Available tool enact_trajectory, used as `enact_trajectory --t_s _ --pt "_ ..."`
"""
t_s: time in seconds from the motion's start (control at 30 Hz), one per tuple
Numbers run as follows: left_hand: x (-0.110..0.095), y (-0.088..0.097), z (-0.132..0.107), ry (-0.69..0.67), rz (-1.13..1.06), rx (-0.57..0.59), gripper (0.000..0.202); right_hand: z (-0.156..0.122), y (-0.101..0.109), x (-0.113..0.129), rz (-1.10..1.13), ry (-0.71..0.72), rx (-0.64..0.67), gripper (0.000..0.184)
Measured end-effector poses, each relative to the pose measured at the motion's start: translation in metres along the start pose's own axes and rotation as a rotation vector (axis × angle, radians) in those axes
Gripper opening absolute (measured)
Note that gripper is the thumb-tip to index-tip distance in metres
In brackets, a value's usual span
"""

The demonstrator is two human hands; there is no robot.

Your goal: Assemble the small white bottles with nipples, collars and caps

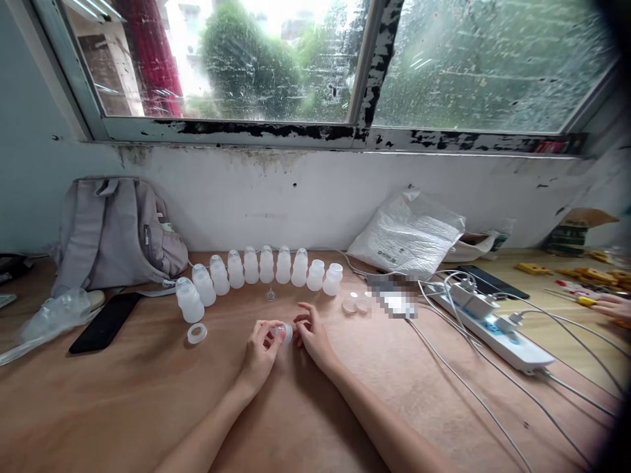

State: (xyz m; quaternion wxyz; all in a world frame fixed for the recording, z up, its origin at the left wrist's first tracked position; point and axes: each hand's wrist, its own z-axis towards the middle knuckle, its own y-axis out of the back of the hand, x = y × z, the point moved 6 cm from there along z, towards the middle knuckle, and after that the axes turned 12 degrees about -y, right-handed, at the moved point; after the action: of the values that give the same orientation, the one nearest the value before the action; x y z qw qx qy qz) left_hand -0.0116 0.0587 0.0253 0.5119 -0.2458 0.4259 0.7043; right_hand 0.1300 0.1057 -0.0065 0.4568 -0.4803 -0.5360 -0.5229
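Note:
Near the middle of the table my left hand (263,343) is closed around a small clear plastic bottle cap (283,334), lying on its side. Just right of it, my right hand (311,332) has its fingers apart and bent; whether a fingertip touches the cap I cannot tell. Beyond the hands stands an arc of several frosted baby bottles (235,270), most with clear caps on. At the arc's right end two bottles (332,280) have open tops. A clear bottle nipple (271,295) stands behind my hands. A white ring (197,333) lies by the leftmost bottle.
Two round discs (350,306) lie right of the bottles, beside a blurred patch. Further right are a power strip (513,348) with cables and a silver bag (409,233). A black phone (106,322) and grey backpack (113,230) are left. Another person's hand (611,307) shows at far right.

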Motion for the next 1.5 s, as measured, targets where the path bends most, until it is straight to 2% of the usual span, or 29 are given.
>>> enact_trajectory --t_s 0.1,0.17,0.27,0.37,0.47,0.53,0.63,0.7,0.77,0.93,1.03,1.17,1.27,1.33,1.43,1.5 --pt "0.006 0.001 0.001 -0.001 0.009 -0.016 0.022 0.013 0.022 0.004 -0.205 0.11 -0.223 0.05" --pt "0.011 0.003 0.002 0.01 0.008 -0.048 0.023 0.023 0.032 0.012 -0.373 0.203 -0.321 0.056" --pt "0.019 0.006 0.002 0.025 0.001 -0.077 0.024 0.042 0.041 0.025 -0.553 0.258 -0.385 0.062" --pt "0.023 0.008 0.003 0.034 0.004 -0.089 0.025 0.061 0.049 0.04 -0.672 0.24 -0.422 0.062" --pt "0.025 0.008 0.003 0.038 -0.001 -0.099 0.024 0.078 0.057 0.051 -0.783 0.176 -0.433 0.055" --pt "0.025 0.008 0.004 0.04 -0.011 -0.098 0.022 0.083 0.06 0.056 -0.829 0.167 -0.441 0.043" --pt "0.022 0.008 0.006 0.034 -0.021 -0.099 0.019 0.074 0.064 0.063 -0.816 0.249 -0.462 0.024" --pt "0.02 0.009 0.007 0.031 -0.034 -0.104 0.018 0.06 0.066 0.067 -0.758 0.346 -0.47 0.018" --pt "0.021 0.01 0.007 0.046 -0.063 -0.111 0.019 0.042 0.07 0.069 -0.666 0.416 -0.458 0.017" --pt "0.027 0.004 0.004 0.173 -0.219 -0.111 0.027 0.01 0.078 0.066 -0.484 0.384 -0.378 0.018" --pt "0.028 -0.001 0.002 0.245 -0.337 -0.11 0.031 -0.002 0.074 0.063 -0.436 0.409 -0.333 0.023" --pt "0.026 -0.003 -0.002 0.347 -0.462 -0.12 0.035 -0.008 0.062 0.046 -0.384 0.376 -0.267 0.04" --pt "0.026 -0.002 -0.003 0.404 -0.521 -0.138 0.035 -0.011 0.042 0.029 -0.461 0.331 -0.116 0.052" --pt "0.028 -0.001 -0.004 0.441 -0.55 -0.15 0.034 -0.016 0.029 0.023 -0.569 0.356 -0.031 0.051" --pt "0.029 -0.001 -0.005 0.476 -0.578 -0.149 0.034 -0.024 0.02 0.022 -0.713 0.415 -0.017 0.051" --pt "0.028 0.0 -0.005 0.479 -0.586 -0.148 0.033 -0.027 0.018 0.023 -0.765 0.435 -0.023 0.059"
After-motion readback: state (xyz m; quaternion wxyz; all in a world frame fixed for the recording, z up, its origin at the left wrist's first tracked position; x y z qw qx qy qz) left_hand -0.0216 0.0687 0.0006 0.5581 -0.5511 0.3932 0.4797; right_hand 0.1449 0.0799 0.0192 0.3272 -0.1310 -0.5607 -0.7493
